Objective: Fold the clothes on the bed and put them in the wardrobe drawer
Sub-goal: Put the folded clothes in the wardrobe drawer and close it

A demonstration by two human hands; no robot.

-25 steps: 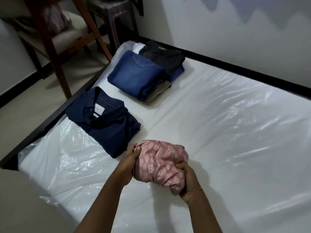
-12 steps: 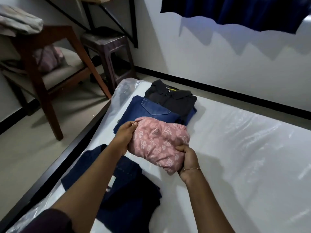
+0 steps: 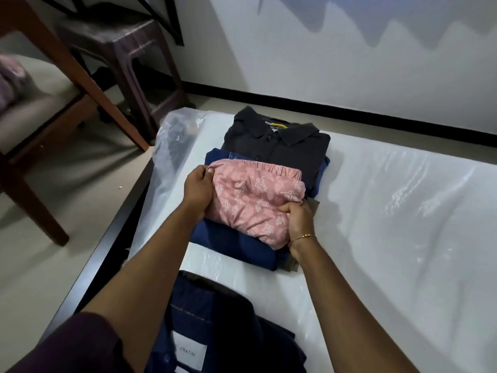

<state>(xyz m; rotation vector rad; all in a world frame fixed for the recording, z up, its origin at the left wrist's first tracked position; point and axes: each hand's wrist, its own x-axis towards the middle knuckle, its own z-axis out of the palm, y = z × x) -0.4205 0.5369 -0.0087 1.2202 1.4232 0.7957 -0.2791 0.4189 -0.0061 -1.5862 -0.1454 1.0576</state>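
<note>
A folded pink garment with a white leaf print lies on top of folded blue jeans. My left hand grips its left edge. My right hand grips its near right corner, a thin bracelet on the wrist. Behind the jeans lies a folded dark grey collared shirt. A folded navy shirt with a white label sits nearest me. All rest on the plastic-wrapped white mattress. An olive cloth edge peeks out under the jeans.
The black bed frame edge runs along the left. On the floor to the left stand a wooden chair and a dark stool. A white wall with a black skirting lies beyond the bed.
Both hands carried the pink garment from the near mattress forward and lowered it onto the blue jeans. The view has moved closer to the pile.
</note>
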